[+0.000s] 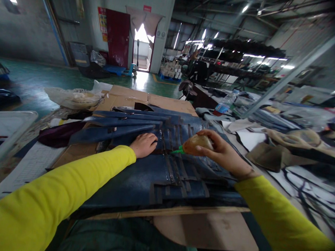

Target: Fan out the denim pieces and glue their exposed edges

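My right hand [221, 152] is wrapped round a yellowish squeeze bottle [196, 144] with a green nozzle. The bottle is tipped to the left, and its nozzle tip is at a dark strip on the blue sheet material [129, 180]. To the left of the nozzle, my left hand [144, 145] rests on the blue material with its fingers curled; what they hold, if anything, is hidden. Several dark grey strips run across the blue pieces around the nozzle. Overlapping blue pieces [121, 128] lie beyond my left hand.
Cardboard [126, 94] lies behind the blue pieces. Printed paper [29, 169] and a white tray [27, 121] are at the left. A plastic bottle [226, 103] stands at the back right, near fabric scraps [301, 140]. A slanted metal pole [291, 73] rises at the right.
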Demonstrator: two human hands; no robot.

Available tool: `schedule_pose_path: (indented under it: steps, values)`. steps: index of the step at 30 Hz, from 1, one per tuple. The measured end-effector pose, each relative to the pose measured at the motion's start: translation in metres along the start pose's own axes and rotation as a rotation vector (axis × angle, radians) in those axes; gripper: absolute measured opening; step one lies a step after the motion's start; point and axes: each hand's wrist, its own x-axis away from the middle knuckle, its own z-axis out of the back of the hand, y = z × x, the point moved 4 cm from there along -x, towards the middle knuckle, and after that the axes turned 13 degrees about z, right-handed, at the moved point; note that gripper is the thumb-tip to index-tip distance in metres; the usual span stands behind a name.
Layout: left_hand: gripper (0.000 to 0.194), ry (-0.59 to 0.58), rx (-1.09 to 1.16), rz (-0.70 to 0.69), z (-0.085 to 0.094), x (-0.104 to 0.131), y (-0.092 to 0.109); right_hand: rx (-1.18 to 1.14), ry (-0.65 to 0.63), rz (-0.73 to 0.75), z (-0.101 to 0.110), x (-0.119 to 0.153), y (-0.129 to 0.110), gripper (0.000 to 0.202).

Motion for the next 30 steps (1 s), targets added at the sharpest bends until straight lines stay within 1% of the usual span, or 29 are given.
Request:
schedule_pose_path:
  steps: [4,7,13,17,21,24,30]
  values:
    - [0.026,0.001,0.003,0.003,0.000,0.000,-0.001,-0.001,-0.003,0.004,-0.003,-0.002,0.010,0.045]
    - [0.026,-0.002,0.003,0.002,0.001,0.001,0.000,0.014,-0.002,-0.025,-0.006,-0.008,0.020,0.045]
    - [0.026,-0.002,0.003,0.005,0.002,0.001,0.001,0.174,0.027,0.007,-0.009,-0.024,0.033,0.045]
    - [0.026,-0.008,0.012,0.009,0.002,0.001,0.000,0.114,0.006,-0.046,-0.007,-0.025,0.032,0.048]
    - [0.024,0.013,0.015,0.004,0.001,0.001,-0.001,0.050,-0.032,-0.104,-0.006,-0.022,0.031,0.049]
    - [0.024,0.020,0.016,0.003,0.000,0.000,-0.001,0.077,-0.016,-0.088,-0.006,-0.023,0.037,0.050]
    - [0.024,0.031,0.007,0.002,-0.001,0.000,-0.002,0.095,-0.013,-0.028,-0.012,-0.029,0.057,0.049]
